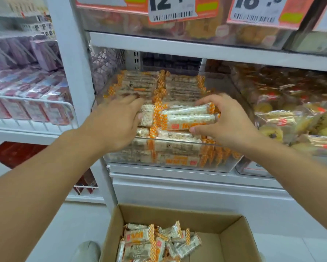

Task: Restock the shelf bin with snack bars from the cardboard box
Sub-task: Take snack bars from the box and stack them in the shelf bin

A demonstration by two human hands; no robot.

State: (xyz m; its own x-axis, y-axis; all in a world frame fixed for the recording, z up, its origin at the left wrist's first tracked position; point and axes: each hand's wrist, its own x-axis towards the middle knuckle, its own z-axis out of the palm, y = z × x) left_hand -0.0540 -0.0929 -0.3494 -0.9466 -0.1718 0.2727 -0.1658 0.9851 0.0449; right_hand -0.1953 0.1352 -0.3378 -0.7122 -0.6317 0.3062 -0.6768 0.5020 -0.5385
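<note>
Even, bright store lighting is coming from overhead; shadows are staying soft and faint. Wide-angle lens is bending the shelf edges [177, 44] toward the frame corners. Upper left and top of frame are looking soft and smeared. Mild glare is showing on the clear bin front [170, 159]. Centre is reading fairly sharp.
</note>
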